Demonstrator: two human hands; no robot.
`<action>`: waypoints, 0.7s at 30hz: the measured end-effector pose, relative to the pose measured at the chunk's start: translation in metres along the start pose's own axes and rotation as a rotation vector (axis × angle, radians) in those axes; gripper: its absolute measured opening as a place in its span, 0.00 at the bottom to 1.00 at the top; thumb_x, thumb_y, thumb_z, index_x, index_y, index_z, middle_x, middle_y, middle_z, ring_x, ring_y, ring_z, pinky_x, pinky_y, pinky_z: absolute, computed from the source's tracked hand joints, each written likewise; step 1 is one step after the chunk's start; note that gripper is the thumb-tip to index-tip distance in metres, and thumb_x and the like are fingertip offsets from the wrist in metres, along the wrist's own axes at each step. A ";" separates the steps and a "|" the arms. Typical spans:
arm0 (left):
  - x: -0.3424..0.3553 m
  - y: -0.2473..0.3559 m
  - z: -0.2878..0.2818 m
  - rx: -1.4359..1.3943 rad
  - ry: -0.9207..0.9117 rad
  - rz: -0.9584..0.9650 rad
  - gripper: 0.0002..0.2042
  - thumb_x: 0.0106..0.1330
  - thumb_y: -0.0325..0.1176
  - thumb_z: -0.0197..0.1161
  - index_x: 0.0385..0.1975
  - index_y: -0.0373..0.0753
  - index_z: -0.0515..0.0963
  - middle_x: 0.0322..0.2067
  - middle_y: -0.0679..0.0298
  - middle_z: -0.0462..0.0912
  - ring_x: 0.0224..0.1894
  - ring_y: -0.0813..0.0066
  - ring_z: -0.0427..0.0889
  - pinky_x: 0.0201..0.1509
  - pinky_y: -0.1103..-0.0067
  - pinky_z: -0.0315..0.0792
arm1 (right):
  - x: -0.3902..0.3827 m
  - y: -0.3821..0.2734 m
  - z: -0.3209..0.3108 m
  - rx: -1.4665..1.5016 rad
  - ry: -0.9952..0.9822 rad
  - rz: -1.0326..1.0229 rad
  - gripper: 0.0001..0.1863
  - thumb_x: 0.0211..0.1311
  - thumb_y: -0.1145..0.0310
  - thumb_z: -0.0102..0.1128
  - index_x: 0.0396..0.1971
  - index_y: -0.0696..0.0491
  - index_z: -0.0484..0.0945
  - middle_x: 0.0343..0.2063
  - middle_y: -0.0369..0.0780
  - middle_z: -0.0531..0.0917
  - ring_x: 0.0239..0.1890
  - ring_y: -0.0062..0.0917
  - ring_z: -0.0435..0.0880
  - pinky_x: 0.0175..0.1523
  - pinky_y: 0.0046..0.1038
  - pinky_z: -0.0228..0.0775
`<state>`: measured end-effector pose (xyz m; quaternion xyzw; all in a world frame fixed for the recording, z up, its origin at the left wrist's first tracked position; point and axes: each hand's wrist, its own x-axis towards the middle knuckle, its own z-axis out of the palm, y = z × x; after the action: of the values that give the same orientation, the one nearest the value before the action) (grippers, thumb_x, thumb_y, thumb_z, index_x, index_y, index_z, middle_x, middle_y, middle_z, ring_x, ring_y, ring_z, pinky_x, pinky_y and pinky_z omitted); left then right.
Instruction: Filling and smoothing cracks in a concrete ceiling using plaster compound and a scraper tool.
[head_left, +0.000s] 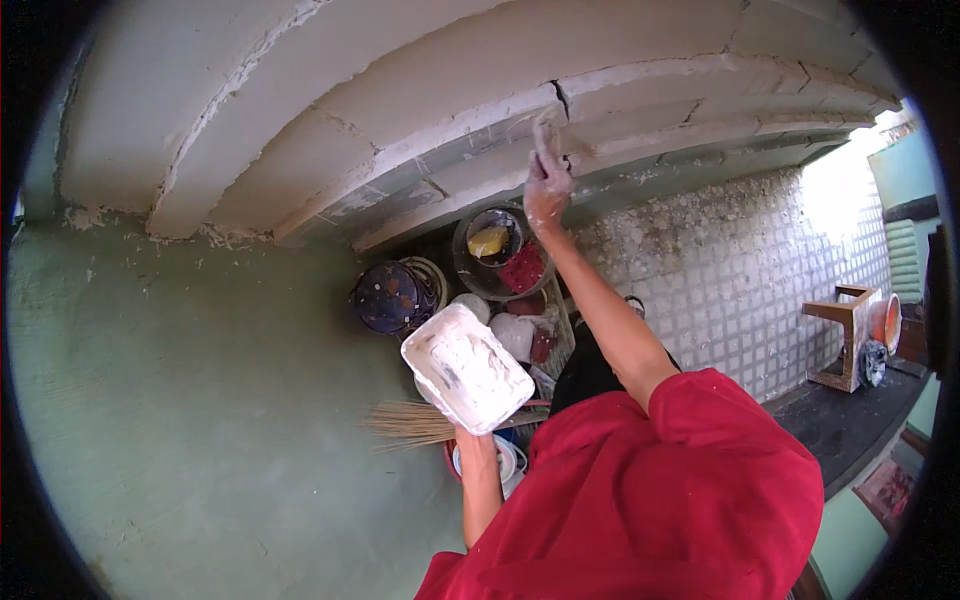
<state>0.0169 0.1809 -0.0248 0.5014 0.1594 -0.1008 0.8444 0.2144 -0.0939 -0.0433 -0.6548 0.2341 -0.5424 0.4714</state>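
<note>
My left hand point(468, 438) is under a rectangular white tray point(425, 372) and supports it; the tray hides most of its fingers. White paste is smeared over the tray's inside. My right hand point(548, 192) is raised, its fingers closed round a narrow putty knife point(546, 132) coated in white; blur hides the exact shape of its blade. That blade is up against a pale stepped surface point(490, 112) of long slabs. A dark crack point(560, 98) cuts across the slab's edge just above the blade. White residue covers the right fingers.
Below the slabs stand a round basin point(470, 272) holding a bowl with a yellow sponge point(488, 241) and a red cloth point(522, 270), and a dark spattered bucket point(388, 298). A stick broom point(410, 424) lies by the green wall point(230, 400). A wooden stool point(850, 335) is at the right.
</note>
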 end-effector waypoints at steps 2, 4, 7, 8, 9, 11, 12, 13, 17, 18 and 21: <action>-0.002 -0.003 -0.009 0.034 0.032 0.010 0.36 0.62 0.65 0.45 0.65 0.48 0.60 0.61 0.60 0.68 0.59 0.56 0.71 0.61 0.58 0.67 | -0.024 -0.007 0.005 0.067 -0.149 0.052 0.23 0.56 0.81 0.54 0.53 0.52 0.75 0.48 0.50 0.79 0.47 0.37 0.82 0.49 0.28 0.72; 0.004 -0.006 -0.020 -0.781 -0.207 -0.203 0.36 0.62 0.65 0.44 0.64 0.47 0.61 0.61 0.61 0.68 0.59 0.56 0.71 0.60 0.58 0.68 | -0.035 -0.020 0.005 0.135 -0.293 0.099 0.23 0.55 0.82 0.54 0.53 0.53 0.76 0.47 0.50 0.80 0.47 0.38 0.82 0.48 0.27 0.72; 0.004 -0.007 -0.019 -0.640 -0.279 -0.158 0.36 0.63 0.65 0.43 0.64 0.48 0.61 0.61 0.61 0.68 0.59 0.57 0.71 0.60 0.59 0.69 | -0.034 -0.036 -0.002 0.321 -0.324 -0.106 0.21 0.55 0.83 0.54 0.50 0.56 0.77 0.45 0.48 0.82 0.45 0.33 0.84 0.48 0.25 0.73; 0.002 -0.006 -0.017 -0.643 -0.276 -0.152 0.36 0.63 0.65 0.43 0.64 0.48 0.61 0.61 0.61 0.68 0.59 0.57 0.71 0.60 0.59 0.69 | -0.029 -0.040 -0.010 0.256 -0.290 0.025 0.20 0.56 0.83 0.53 0.50 0.57 0.77 0.45 0.47 0.82 0.45 0.30 0.84 0.48 0.25 0.73; 0.000 -0.006 -0.015 -0.553 -0.171 -0.131 0.35 0.63 0.65 0.44 0.64 0.47 0.62 0.60 0.62 0.69 0.58 0.57 0.72 0.59 0.59 0.70 | -0.023 -0.039 -0.019 0.187 -0.251 0.154 0.20 0.57 0.82 0.53 0.50 0.57 0.77 0.45 0.45 0.82 0.45 0.27 0.83 0.49 0.24 0.72; -0.003 -0.006 -0.010 -0.466 -0.062 -0.111 0.35 0.62 0.65 0.44 0.64 0.47 0.62 0.60 0.62 0.70 0.57 0.57 0.72 0.59 0.59 0.70 | -0.007 -0.021 -0.018 0.175 -0.142 0.121 0.20 0.58 0.82 0.52 0.52 0.56 0.76 0.46 0.44 0.82 0.46 0.23 0.82 0.50 0.24 0.72; -0.004 -0.004 -0.009 -0.249 -0.030 -0.038 0.35 0.63 0.64 0.45 0.64 0.47 0.62 0.59 0.62 0.70 0.57 0.57 0.73 0.59 0.60 0.70 | -0.001 -0.018 -0.015 0.154 -0.103 0.105 0.23 0.56 0.84 0.51 0.53 0.56 0.75 0.51 0.46 0.78 0.52 0.29 0.78 0.55 0.26 0.69; -0.005 -0.003 -0.010 -0.031 0.003 0.034 0.34 0.63 0.64 0.45 0.64 0.47 0.62 0.59 0.62 0.70 0.57 0.57 0.73 0.59 0.60 0.70 | 0.002 -0.016 -0.010 0.132 -0.064 0.089 0.25 0.54 0.85 0.51 0.54 0.55 0.74 0.55 0.47 0.74 0.58 0.34 0.74 0.61 0.27 0.66; -0.007 -0.009 -0.021 -0.501 -0.153 -0.068 0.33 0.64 0.63 0.44 0.64 0.47 0.62 0.59 0.62 0.70 0.57 0.57 0.72 0.60 0.60 0.70 | -0.022 -0.016 0.033 -0.035 -0.083 -0.158 0.28 0.52 0.86 0.51 0.55 0.52 0.74 0.56 0.45 0.73 0.63 0.35 0.67 0.65 0.31 0.60; -0.011 -0.002 -0.011 -0.358 -0.167 0.033 0.29 0.67 0.51 0.47 0.64 0.43 0.58 0.59 0.60 0.69 0.57 0.63 0.72 0.59 0.66 0.70 | -0.031 -0.018 0.038 -0.022 -0.099 -0.158 0.29 0.49 0.87 0.51 0.54 0.52 0.75 0.55 0.46 0.74 0.64 0.39 0.65 0.65 0.33 0.61; -0.005 -0.003 -0.023 -0.329 -0.099 0.048 0.28 0.68 0.50 0.46 0.65 0.43 0.58 0.60 0.60 0.68 0.58 0.63 0.71 0.60 0.66 0.69 | -0.049 -0.023 0.042 0.041 -0.207 -0.108 0.28 0.49 0.86 0.53 0.53 0.52 0.76 0.54 0.46 0.75 0.61 0.39 0.69 0.62 0.34 0.64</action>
<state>0.0071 0.1999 -0.0354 0.3542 0.1201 -0.0777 0.9242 0.2337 -0.0286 -0.0455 -0.7091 0.1376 -0.5013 0.4764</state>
